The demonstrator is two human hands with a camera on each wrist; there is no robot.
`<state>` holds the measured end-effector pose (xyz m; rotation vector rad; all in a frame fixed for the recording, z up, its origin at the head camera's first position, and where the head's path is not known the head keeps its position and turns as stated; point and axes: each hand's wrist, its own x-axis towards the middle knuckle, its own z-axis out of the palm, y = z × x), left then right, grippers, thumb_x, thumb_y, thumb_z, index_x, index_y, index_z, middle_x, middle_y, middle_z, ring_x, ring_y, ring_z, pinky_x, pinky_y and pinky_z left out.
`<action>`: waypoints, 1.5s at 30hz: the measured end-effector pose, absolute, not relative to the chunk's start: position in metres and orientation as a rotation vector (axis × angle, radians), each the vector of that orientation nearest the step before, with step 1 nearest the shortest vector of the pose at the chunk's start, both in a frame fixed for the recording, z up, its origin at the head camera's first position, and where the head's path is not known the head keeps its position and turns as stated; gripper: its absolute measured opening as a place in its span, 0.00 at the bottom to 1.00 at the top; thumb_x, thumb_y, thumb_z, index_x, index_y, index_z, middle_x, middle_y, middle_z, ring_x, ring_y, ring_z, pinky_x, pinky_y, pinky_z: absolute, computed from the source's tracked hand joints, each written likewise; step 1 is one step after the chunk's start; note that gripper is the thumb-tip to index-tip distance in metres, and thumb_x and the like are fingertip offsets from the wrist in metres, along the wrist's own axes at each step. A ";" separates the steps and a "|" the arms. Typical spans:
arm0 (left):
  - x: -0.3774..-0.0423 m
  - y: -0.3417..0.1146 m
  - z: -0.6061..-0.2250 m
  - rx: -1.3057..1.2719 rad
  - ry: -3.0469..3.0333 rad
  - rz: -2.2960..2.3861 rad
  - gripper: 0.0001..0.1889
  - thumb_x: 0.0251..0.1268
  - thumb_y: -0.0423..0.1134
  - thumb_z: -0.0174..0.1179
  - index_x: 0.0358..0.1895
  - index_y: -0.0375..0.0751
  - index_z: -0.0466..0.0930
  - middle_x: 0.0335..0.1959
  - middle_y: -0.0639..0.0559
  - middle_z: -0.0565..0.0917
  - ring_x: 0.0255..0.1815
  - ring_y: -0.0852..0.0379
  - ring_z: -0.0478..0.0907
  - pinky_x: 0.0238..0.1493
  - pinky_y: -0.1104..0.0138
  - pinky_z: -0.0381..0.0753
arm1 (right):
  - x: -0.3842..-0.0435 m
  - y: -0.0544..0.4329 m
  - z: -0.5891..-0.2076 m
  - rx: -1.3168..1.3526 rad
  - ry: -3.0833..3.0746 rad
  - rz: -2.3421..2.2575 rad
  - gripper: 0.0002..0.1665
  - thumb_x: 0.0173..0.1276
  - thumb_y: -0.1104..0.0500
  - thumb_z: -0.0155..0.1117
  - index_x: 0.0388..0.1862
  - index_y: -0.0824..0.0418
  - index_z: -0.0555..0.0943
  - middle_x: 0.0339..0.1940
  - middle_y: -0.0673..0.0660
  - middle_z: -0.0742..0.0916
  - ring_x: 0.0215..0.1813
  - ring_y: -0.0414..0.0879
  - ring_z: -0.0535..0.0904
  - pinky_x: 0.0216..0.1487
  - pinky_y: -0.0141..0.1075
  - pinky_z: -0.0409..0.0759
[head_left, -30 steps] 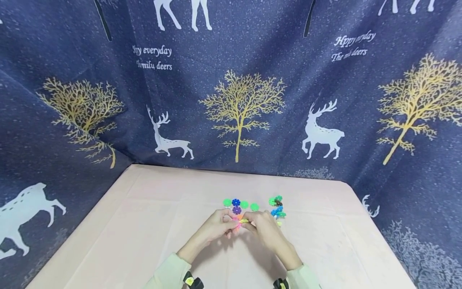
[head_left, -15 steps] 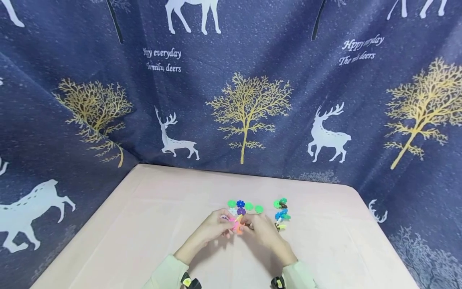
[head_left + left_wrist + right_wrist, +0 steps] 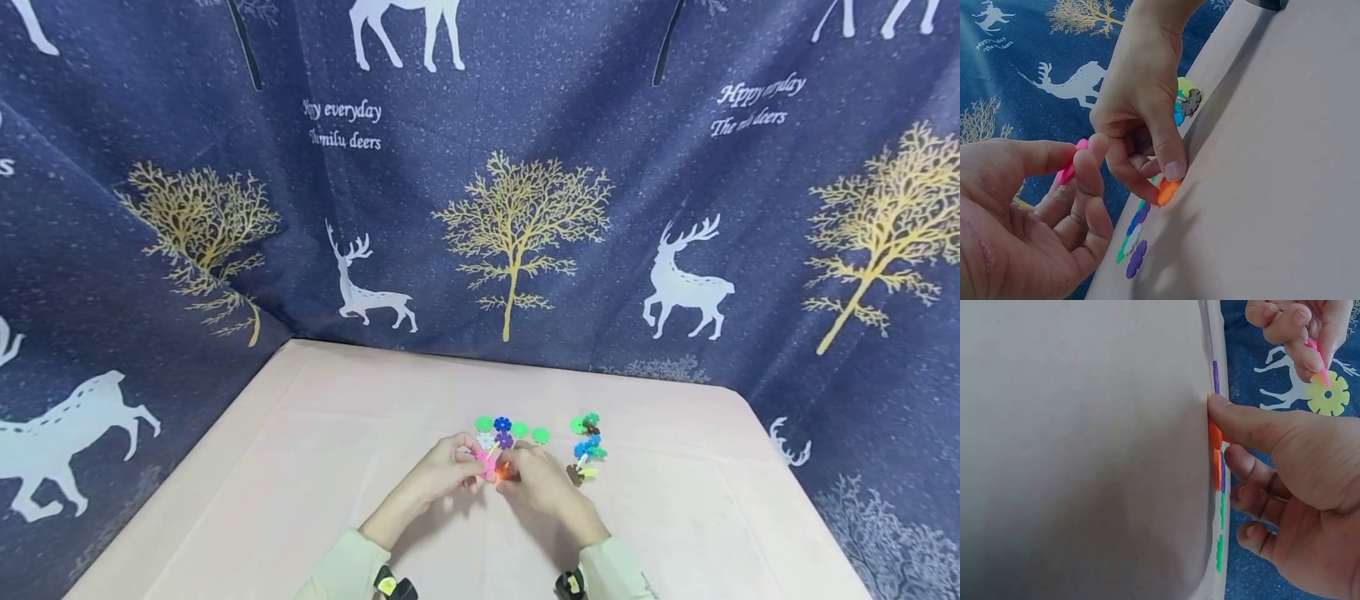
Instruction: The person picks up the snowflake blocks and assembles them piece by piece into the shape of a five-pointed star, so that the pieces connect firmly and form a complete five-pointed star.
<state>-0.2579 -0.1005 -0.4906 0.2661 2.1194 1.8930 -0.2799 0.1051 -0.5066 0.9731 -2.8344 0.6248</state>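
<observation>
My left hand (image 3: 448, 467) pinches a pink snowflake disc (image 3: 1067, 174) between thumb and fingers. Slotted onto that pink disc is a yellow snowflake disc (image 3: 1318, 401), which stands out at an angle to it. My right hand (image 3: 543, 483) is just to the right, thumb and finger pinching an orange snowflake disc (image 3: 1166, 191) low over the table. In the right wrist view its thumb covers part of the orange. Beyond the hands lie a purple disc (image 3: 504, 440) and a white disc (image 3: 486, 440), both flat on the table.
Farther back are a dark blue disc (image 3: 502, 424) and several loose green discs (image 3: 520, 429). Joined clusters stand to the right: one green and brown (image 3: 579, 425), one blue and green (image 3: 584, 450), one brown, white and yellow (image 3: 574, 474). A patterned blue curtain (image 3: 420, 167) hangs behind the table.
My right hand has let go of the yellow disc, which stays on the pink one, and has turned down to pinch the orange disc. The left hand keeps its pinch. The head view shifts slightly.
</observation>
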 end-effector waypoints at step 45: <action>-0.259 -0.086 -0.495 0.280 2.065 1.864 0.11 0.67 0.37 0.63 0.44 0.35 0.73 0.28 0.43 0.88 0.17 0.63 0.75 0.26 0.72 0.71 | -0.261 0.128 -0.470 0.876 -2.699 0.844 0.06 0.62 0.54 0.73 0.35 0.53 0.84 0.32 0.43 0.85 0.33 0.35 0.77 0.36 0.31 0.78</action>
